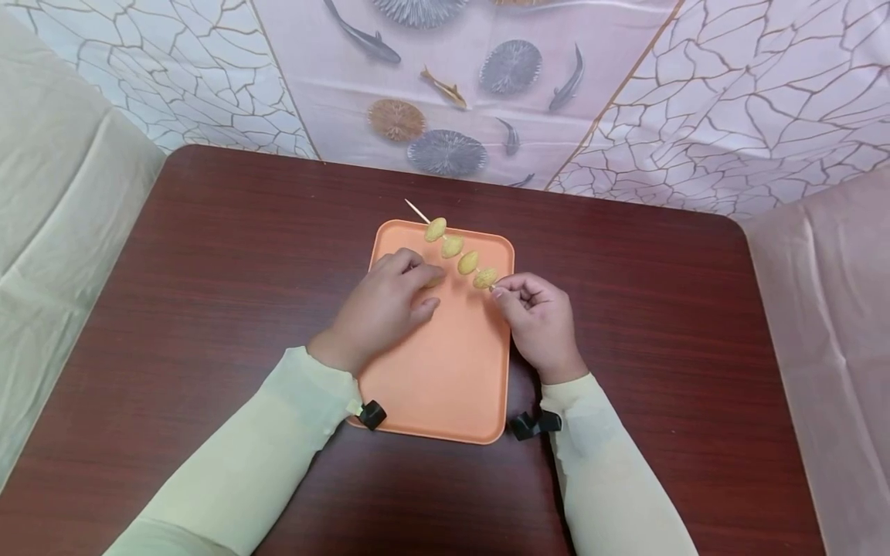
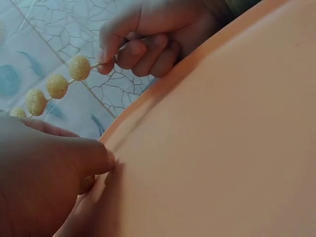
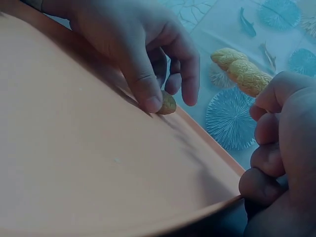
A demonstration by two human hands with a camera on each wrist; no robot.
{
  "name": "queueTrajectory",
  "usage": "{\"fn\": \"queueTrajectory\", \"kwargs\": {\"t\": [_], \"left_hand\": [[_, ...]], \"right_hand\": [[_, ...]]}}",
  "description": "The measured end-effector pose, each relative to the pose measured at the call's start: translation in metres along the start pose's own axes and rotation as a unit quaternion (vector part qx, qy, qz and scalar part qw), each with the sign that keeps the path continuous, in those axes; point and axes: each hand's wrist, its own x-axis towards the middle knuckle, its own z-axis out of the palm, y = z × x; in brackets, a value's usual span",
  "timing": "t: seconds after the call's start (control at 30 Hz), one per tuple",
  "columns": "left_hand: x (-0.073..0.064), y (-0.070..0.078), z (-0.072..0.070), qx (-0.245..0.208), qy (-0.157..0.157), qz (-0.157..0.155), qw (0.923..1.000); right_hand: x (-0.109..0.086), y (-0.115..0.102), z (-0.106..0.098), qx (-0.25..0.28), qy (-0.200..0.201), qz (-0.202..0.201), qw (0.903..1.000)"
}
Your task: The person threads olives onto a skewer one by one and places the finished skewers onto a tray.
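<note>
My right hand (image 1: 542,324) pinches the near end of a thin wooden skewer (image 1: 416,209) between thumb and forefinger. Several yellow, wrinkled oval pieces (image 1: 452,247) are threaded along it, above the far part of an orange tray (image 1: 445,371). The skewer's pointed tip sticks out past the last piece, away from me. Over the tray's left side is my left hand (image 1: 382,305), its fingers curved. In the right wrist view, a loose yellow oval piece (image 3: 168,103) sits at its thumb tip, low over the tray; the fingers partly hide the pinch.
The tray lies on a dark red-brown table (image 1: 660,347). Behind the table hangs a patterned cloth (image 1: 445,93) with fish and round leaf shapes. Pale cloth (image 1: 62,177) covers the left side. Black wrist devices (image 1: 373,415) sit at both cuffs.
</note>
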Motion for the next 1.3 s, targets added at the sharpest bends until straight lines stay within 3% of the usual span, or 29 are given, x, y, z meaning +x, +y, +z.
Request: {"fn": "queueTrajectory", "kwargs": {"t": [0.5, 0.87, 1.03, 1.1, 1.17, 1.3], "left_hand": [[0.002, -0.002, 0.004, 0.007, 0.027, -0.042, 0.9987], [0.003, 0.0, 0.002, 0.014, 0.009, -0.043, 0.9989], [0.003, -0.002, 0.001, -0.034, 0.018, -0.068, 0.9969], [0.003, -0.004, -0.001, -0.085, 0.035, -0.091, 0.9916], [0.004, -0.007, -0.003, -0.142, 0.058, -0.119, 0.981], [0.005, -0.011, -0.009, -0.263, 0.092, -0.178, 0.9436]], "right_hand": [[0.0, -0.003, 0.002, 0.002, -0.015, -0.005, 0.9999], [0.0, -0.004, 0.002, 0.013, -0.023, 0.005, 0.9996], [-0.001, -0.003, 0.002, 0.012, -0.026, 0.007, 0.9996], [-0.001, -0.002, 0.002, 0.011, -0.027, 0.007, 0.9996], [-0.001, -0.002, 0.002, 0.008, -0.027, 0.007, 0.9996], [-0.002, -0.003, 0.002, 0.004, -0.026, 0.006, 0.9996]]}}
